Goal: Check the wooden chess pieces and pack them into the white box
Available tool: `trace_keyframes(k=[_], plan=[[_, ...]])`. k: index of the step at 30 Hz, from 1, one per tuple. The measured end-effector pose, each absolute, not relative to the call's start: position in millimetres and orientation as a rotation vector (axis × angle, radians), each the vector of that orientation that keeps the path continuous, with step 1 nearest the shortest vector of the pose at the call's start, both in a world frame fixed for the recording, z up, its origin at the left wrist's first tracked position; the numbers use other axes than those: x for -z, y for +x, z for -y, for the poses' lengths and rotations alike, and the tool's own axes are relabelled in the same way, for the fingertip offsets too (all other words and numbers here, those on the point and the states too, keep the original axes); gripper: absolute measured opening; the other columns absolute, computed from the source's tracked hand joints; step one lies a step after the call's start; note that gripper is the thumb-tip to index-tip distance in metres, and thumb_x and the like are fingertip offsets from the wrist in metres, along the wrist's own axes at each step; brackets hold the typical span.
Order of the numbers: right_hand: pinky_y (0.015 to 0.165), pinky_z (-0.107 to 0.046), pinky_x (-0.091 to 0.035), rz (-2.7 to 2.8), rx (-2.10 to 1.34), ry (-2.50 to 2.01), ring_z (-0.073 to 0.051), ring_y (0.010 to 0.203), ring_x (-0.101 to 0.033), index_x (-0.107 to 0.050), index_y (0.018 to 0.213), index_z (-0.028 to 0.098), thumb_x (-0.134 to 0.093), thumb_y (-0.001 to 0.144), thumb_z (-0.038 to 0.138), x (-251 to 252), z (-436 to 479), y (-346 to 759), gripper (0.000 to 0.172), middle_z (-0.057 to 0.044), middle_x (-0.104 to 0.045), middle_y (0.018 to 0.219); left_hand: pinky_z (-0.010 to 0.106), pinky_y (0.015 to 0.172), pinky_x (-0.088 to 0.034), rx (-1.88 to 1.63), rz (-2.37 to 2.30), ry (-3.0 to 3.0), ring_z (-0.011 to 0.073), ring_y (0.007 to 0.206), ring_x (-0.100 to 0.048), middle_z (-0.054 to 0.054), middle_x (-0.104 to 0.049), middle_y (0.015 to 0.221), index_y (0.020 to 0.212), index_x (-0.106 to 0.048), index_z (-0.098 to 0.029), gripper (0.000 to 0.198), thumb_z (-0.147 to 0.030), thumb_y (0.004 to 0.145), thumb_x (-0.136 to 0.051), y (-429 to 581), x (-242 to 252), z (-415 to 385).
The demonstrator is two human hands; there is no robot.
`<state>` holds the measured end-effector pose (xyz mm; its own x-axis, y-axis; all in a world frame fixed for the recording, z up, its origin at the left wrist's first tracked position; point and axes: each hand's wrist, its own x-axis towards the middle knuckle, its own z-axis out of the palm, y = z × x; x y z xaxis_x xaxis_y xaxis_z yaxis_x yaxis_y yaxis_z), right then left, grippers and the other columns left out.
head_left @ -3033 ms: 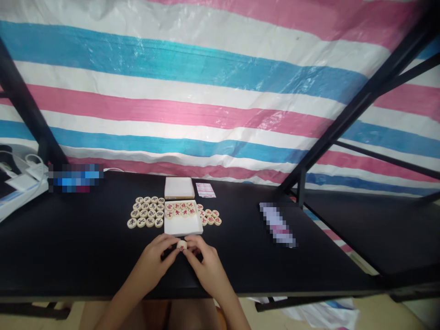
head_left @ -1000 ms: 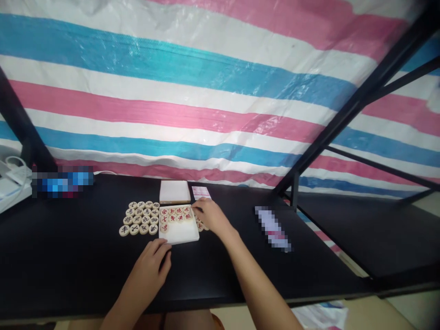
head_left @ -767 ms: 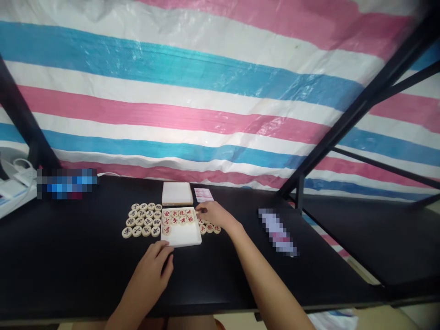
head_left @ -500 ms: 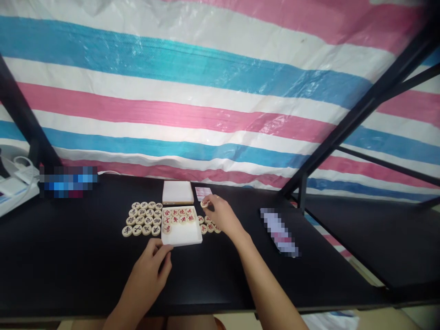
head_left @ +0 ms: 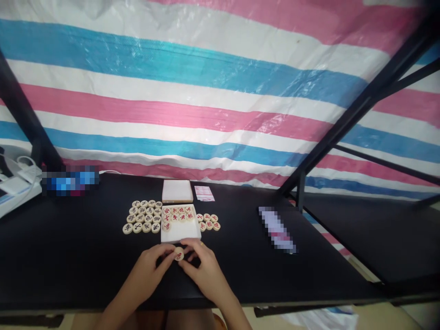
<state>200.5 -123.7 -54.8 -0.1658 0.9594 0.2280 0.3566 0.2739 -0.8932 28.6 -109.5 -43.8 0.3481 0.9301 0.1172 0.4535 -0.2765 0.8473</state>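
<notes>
**Red-marked disc (head_left: 178,254) held between the left hand (head_left: 153,266) and the right hand (head_left: 203,266)**

The disc sat at the fingertips of both hands, its red character facing up toward the wearer. The left hand pinched its left edge between thumb and forefinger. The right hand closed on the opposite edge with its thumb and curled fingers, the forefinger reaching to the near edge of a white tray (head_left: 182,232).

That tray lay just beyond both hands and bore nine red discs (head_left: 182,217): two rows of four, then one alone at the left. Beyond the left hand, to the left of the tray, sixteen dark-marked discs (head_left: 140,218) stood in four rows of four. Beyond the right hand, beside the tray's right wall, six loose discs (head_left: 209,225) lay in two rows of three.

Farther from the hands, a second white tray (head_left: 177,189) rested behind the first, with a printed paper (head_left: 204,193) to its right. Well to the right of the right hand lay a pixelated long object (head_left: 277,229). All of these lay on the black table (head_left: 82,256); a striped sheet (head_left: 192,105) hung behind.
</notes>
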Motion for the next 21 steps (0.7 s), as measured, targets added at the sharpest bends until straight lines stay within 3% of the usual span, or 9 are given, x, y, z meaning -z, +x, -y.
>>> trace_keyframes(k=[7, 16, 21], plan=[[0.072, -0.026, -0.052, 1.702, -0.855, -1.254, -0.016, 0.076, -0.064, -0.065, 0.098, 0.020, -0.057, 0.083, 0.022, 59.8, 125.7, 200.8, 0.018, -0.003, -0.070, 0.086, 0.028, 0.081, -0.049, -0.815, -1.202, 1.939, 0.0189, 0.086, -0.065, 0.003, -0.072, 0.093, 0.094, -0.068, -0.024, 0.022, -0.030, 0.088, -0.048, 29.2, 45.8, 111.3], [0.072, -0.025, -0.052, 1.687, -0.815, -1.276, -0.016, 0.075, -0.065, -0.067, 0.097, 0.020, -0.058, 0.083, 0.026, 59.5, 126.6, 203.1, 0.018, -0.004, -0.071, 0.086, 0.025, 0.063, -0.046, -0.734, -1.337, 2.119, 0.0166, 0.066, -0.060, 0.002, -0.065, 0.072, 0.080, -0.068, -0.021, 0.022, -0.026, 0.086, -0.047, 31.9, 48.0, 112.6], [0.071, -0.024, -0.051, 1.660, -0.814, -1.291, -0.016, 0.076, -0.065, -0.067, 0.096, 0.019, -0.057, 0.084, 0.025, 57.3, 125.4, 202.2, 0.017, -0.003, -0.070, 0.085, 0.027, 0.075, -0.048, -0.800, -1.258, 2.048, 0.0181, 0.080, -0.064, 0.004, -0.070, 0.087, 0.090, -0.067, -0.022, 0.021, -0.026, 0.088, -0.046, 30.4, 48.9, 112.0]])
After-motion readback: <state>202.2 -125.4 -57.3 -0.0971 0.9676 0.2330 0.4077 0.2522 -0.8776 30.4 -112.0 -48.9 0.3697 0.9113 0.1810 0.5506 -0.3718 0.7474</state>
